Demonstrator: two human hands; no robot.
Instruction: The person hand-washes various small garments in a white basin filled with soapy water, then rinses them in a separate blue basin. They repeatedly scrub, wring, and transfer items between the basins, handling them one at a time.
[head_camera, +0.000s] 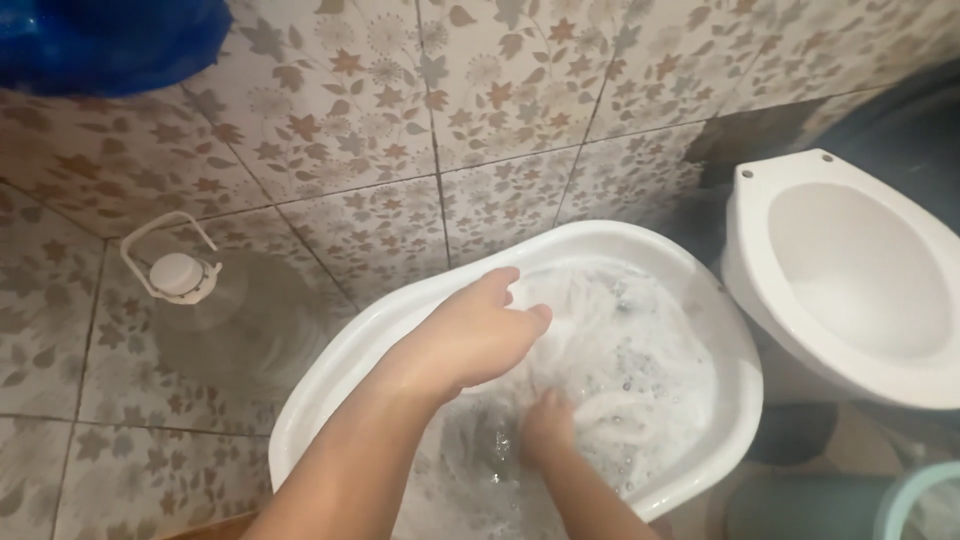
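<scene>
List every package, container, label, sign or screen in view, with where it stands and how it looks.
No labels, signs or screens show.
Clear plastic jug: on the tiled floor left of the basin, round, see-through, white cap and white handle.
Blue plastic bag: top left corner, crumpled, deep blue.
White basin: centre, oval, holds soapy water and white cloth; left hand and right hand are in it.
</scene>
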